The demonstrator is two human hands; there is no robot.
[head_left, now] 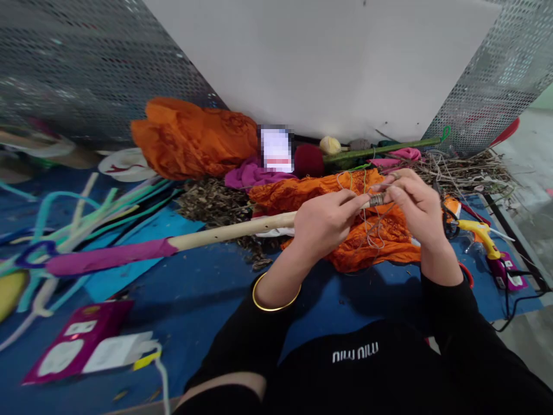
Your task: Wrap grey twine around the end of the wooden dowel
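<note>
My left hand (322,222) is wrapped round a pale wooden stick (233,229) near its right end. Purple cloth (108,259) covers the stick's left end, which has a dark blue loop on it. Coils of thin grey-brown cord (376,200) go round the right end, between my two hands. My right hand (412,199) is closed at this end, its fingers pinched on the cord. Loose strands of the cord hang down over the orange patterned cloth (354,248) beneath. Some fingertips of both hands are hidden.
Dry leaves (211,202), an orange cloth bundle (194,138) and a lit phone (277,150) lie behind. Twigs (470,173) and a yellow glue gun (479,230) are right. Left are pipe cleaners (82,202) and a purple power strip (78,340). A white board (328,63) stands behind.
</note>
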